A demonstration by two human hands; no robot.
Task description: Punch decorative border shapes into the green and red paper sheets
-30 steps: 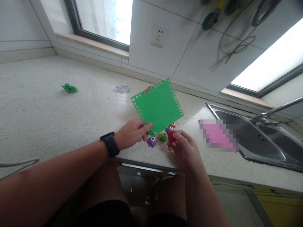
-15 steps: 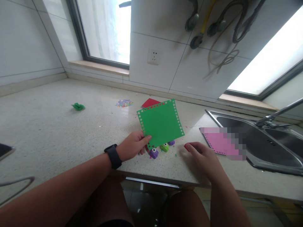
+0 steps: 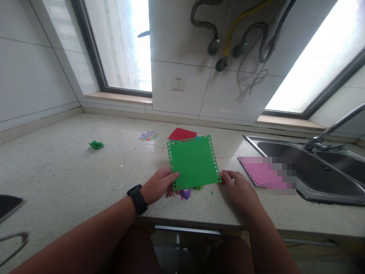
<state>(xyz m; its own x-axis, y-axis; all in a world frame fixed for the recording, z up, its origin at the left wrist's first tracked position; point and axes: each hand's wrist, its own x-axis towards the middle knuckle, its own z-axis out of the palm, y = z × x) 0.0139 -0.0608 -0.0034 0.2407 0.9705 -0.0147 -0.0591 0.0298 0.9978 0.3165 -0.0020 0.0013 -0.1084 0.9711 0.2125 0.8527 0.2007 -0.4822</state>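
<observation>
My left hand [image 3: 162, 182] pinches the lower left edge of a green paper sheet [image 3: 194, 163], thumb on top. Small cut-out shapes, hearts and stars among them, run along the sheet's edges. At its lower right corner my right hand [image 3: 238, 188] is closed on a small red object [image 3: 223, 179], mostly covered by the fingers. That red object meets or nearly meets the corner. Under the sheet's lower edge, a purple craft punch [image 3: 185, 194] and a green craft punch [image 3: 198, 187] sit on the counter, partly hidden.
Behind the sheet lies red paper [image 3: 181, 134]. A pile of tiny paper bits [image 3: 148, 136] and a crumpled green piece [image 3: 96, 145] are to the left. Pink paper [image 3: 255, 171], partly pixelated, lies beside the steel sink [image 3: 258, 146] on the right.
The green sheet has turned to sit straighter and come lower in view. My right hand has brought the red object to its lower right corner. The camera view has tilted up slightly.
</observation>
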